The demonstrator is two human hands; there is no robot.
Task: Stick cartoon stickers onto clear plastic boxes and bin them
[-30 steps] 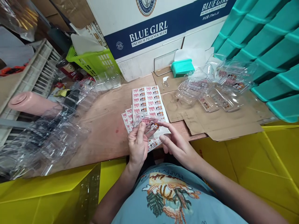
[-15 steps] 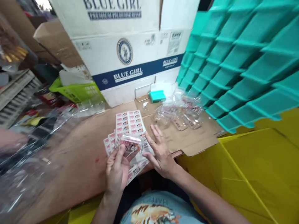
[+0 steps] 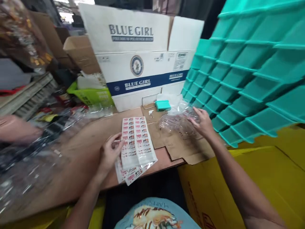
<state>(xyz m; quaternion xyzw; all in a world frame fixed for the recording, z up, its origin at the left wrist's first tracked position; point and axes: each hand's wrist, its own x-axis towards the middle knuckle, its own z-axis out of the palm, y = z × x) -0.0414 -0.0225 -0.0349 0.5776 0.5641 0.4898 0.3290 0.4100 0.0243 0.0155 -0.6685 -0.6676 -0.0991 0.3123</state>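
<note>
Sheets of pink-and-black printed stickers [image 3: 138,156] lie stacked and slightly fanned near the table's front edge. At their left edge is my left hand [image 3: 110,154], its thumb and forefinger curled together on the margin of a sheet. My right hand [image 3: 203,124] reaches over the pile of clear plastic boxes [image 3: 172,122] to the right. Between its thumb and fingers is a clear plastic box [image 3: 190,114], partly hidden by the fingers and hard to separate from the pile behind.
A white beer carton [image 3: 143,41] stands behind the table, and stacked turquoise bins [image 3: 238,76] rise at the right. A small turquoise piece [image 3: 163,105] lies by a wire loop. Left are a green basket [image 3: 92,95], plastic film [image 3: 28,178] and another person's arm [image 3: 19,130].
The clear box has left my left hand, which now sits at the sheets' left edge. My right hand has moved from the sheets rightward to the pile of boxes. The view has tilted up.
</note>
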